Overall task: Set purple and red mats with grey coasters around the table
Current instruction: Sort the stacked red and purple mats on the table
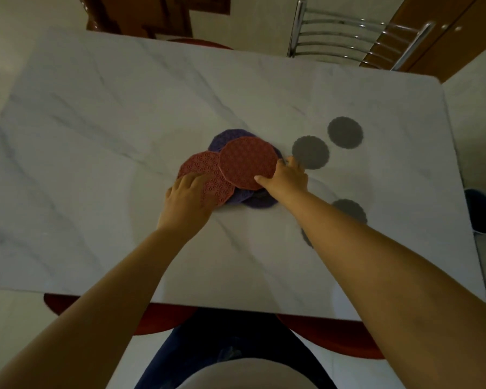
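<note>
the mats lie heaped in one overlapping pile at the centre of the desk (96, 113), none yet set out at a place. the right hand (285, 178) pinches the upper red mat (247, 162) at its near right edge, thumb on top and fingers curled under, with that edge seemingly tilted off the pile. the left hand (184, 202) lies flat and spread on the lower red mat (208, 178), pressing it down rather than gripping it. purple mats (229, 137) show beneath and behind both red ones. four grey coasters sit apart on the right: the far coaster (345, 132), the middle coaster (310, 153) just beside the right fingertips, a near coaster (350, 210), and a fourth largely hidden by the right forearm. judgement: the step is separating the top mat. advise keeping the left palm firm so the pile does not drag, peeling the red mat upward before drawing it sideways, and steering clear of the middle coaster.
</note>
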A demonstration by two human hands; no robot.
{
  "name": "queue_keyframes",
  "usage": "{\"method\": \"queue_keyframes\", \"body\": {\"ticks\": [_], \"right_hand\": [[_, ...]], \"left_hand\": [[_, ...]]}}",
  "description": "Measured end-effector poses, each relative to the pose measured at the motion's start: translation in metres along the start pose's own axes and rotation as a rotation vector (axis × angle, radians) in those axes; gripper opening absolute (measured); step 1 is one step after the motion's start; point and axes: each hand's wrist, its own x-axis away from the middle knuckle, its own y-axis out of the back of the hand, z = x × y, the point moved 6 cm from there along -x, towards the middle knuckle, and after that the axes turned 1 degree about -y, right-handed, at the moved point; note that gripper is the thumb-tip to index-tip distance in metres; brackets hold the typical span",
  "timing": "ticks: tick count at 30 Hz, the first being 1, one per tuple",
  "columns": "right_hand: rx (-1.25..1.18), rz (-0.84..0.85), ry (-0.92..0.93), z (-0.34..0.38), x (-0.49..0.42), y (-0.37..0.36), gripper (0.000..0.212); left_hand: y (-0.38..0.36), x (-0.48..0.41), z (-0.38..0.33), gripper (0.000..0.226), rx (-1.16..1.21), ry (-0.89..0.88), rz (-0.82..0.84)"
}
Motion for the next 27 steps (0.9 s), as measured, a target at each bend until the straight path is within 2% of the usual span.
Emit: {"method": "queue_keyframes", "body": {"ticks": [8, 12, 16, 21, 27], "right_hand": [[-0.107, 0.003, -0.136, 0.005, -0.002, -0.008, 0.091], [-0.022, -0.036, -0.116, 0.026, 0.002, 0.000, 0.100], [-0.062, -0.161, -0.103, 0.040, 0.011, 0.004, 0.076], [-0.440, -0.190, -0.027, 0.036, 0.027, 0.011, 0.042], [-1.094, -0.070, 0.000, 0.028, 0.058, 0.018, 0.020]], "left_hand": [[0.005, 0.017, 0.019, 0.048, 0.026, 0.041, -0.001], [0.008, 0.020, 0.036, 0.048, 0.000, 0.042, -0.016], [0.006, 0.024, 0.043, 0.048, -0.026, 0.049, -0.003], [0.007, 0.020, 0.057, 0.050, 0.123, 0.092, 0.054], [0.005, 0.018, 0.068, 0.048, 0.604, 0.246, 0.074]]}}
